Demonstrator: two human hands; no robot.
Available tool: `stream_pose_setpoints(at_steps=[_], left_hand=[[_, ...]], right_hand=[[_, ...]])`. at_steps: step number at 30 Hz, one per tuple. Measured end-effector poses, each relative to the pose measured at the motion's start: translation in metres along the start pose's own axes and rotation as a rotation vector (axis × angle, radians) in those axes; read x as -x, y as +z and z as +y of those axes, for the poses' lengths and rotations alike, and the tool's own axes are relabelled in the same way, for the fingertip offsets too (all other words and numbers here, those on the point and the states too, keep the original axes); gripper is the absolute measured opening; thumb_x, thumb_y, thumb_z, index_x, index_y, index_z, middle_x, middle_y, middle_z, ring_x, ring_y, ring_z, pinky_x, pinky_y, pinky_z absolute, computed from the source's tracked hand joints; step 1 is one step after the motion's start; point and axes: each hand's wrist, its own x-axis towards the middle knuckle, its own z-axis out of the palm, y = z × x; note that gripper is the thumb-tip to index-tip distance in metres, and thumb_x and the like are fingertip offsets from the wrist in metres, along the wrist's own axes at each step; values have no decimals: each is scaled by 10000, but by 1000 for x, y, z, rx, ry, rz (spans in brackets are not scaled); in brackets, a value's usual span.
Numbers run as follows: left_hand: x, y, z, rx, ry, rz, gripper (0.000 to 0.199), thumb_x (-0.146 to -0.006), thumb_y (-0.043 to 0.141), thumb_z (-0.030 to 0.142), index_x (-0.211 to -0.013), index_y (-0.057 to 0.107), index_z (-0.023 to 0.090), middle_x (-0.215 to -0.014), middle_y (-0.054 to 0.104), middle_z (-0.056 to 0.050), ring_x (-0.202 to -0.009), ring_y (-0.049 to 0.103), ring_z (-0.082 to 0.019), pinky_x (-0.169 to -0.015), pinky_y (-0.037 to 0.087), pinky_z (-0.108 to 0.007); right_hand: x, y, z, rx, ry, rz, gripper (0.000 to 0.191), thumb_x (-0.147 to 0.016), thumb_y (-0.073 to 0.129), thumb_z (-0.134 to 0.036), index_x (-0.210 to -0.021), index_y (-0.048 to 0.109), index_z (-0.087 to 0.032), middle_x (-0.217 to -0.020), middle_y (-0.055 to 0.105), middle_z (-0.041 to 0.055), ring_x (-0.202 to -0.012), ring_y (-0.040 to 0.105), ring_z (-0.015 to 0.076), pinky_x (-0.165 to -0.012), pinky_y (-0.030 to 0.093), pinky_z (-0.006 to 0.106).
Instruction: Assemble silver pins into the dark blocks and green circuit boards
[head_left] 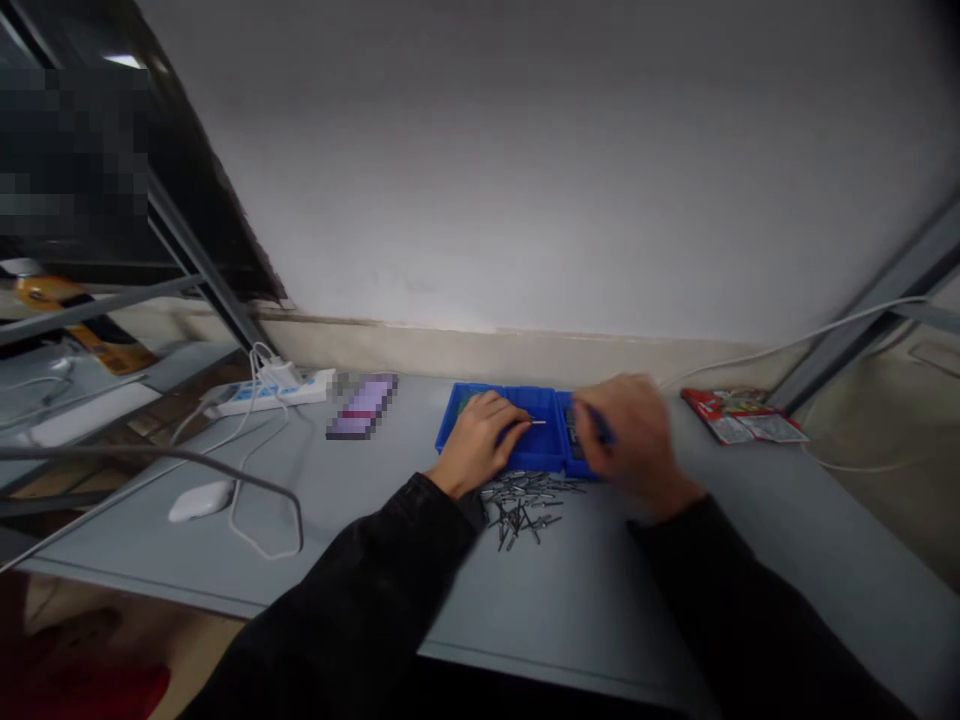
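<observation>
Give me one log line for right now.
left hand: on blue plastic case, metal pin at fingers | right hand: blurred, over case's right end | loose metal rivets: pile on grey table

We can read no words, numbers or brands here. The red packet on the desk carries printing, but it is too small and blurred for us to make out, and the blue markings on the white power strip stay just as unreadable.
</observation>
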Motion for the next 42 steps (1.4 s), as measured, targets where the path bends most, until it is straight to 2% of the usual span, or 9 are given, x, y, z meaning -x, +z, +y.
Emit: stream_pose_setpoints(at_steps=[2, 5, 9, 16, 26, 31, 38, 42], left_hand=[[-1, 3, 1, 0, -9, 0, 214, -1059, 517, 297, -1018, 696, 188, -998, 737, -57, -966, 602, -230, -868, 445, -405], [2, 5, 0, -9, 7, -16, 198, -1049, 533, 289, -1019, 702, 189, -993, 737, -56, -954, 599, -228, -873, 449, -408], [8, 6, -4, 3, -6, 20, 188, -1041, 563, 310, -1004, 704, 191, -967, 735, -46, -938, 595, -216, -879, 448, -398], [12, 9, 0, 14, -12, 27, 196, -1042, 561, 319, -985, 700, 194, -945, 730, -39, -922, 606, -211, -861, 446, -391], [18, 10, -1, 34, 25, 8, 199, -1050, 538, 314, -1015, 694, 195, -937, 749, -43, -857, 660, -200, -841, 488, -395], [18, 10, -1, 35, 3, 36, 206, -1050, 542, 317, -1000, 695, 187, -929, 743, -44, -852, 660, -194, -854, 489, -392], [19, 10, 1, 61, 12, 40, 203, -1050, 546, 324, -1005, 694, 193, -919, 740, -39, -845, 654, -186, -845, 490, -385], [19, 11, 1, 63, 14, 51, 200, -1051, 546, 320, -1006, 693, 193, -929, 743, -37, -857, 655, -185, -858, 488, -392]], right_hand=[[2, 16, -3, 33, -55, -53, 96, -973, 565, -186, -1034, 638, -194, -915, 691, 67, -847, 587, 224, -785, 446, 410], [10, 34, -9, 74, -62, -192, 111, -993, 531, -221, -977, 637, -194, -895, 679, 74, -846, 560, 239, -785, 406, 411], [20, 42, -13, 74, 0, -256, 167, -1029, 484, -225, -1053, 643, -181, -973, 693, 80, -913, 556, 244, -833, 384, 409], [27, 47, -13, -21, 104, -185, 156, -1056, 500, -235, -976, 630, -199, -946, 697, 45, -900, 567, 222, -821, 367, 385], [25, 46, -14, 21, 69, -227, 263, -1077, 442, -225, -906, 639, -192, -885, 682, 60, -856, 538, 226, -799, 343, 387], [24, 44, -14, -15, 48, -222, 184, -1066, 463, -222, -1089, 640, -177, -993, 709, 77, -914, 572, 241, -838, 365, 389], [24, 42, -15, -4, 55, -249, 245, -1075, 442, -228, -927, 633, -195, -911, 696, 51, -869, 551, 227, -812, 351, 386], [24, 41, -15, -7, 43, -233, 204, -1078, 457, -250, -999, 634, -185, -950, 699, 47, -903, 559, 224, -837, 350, 383]])
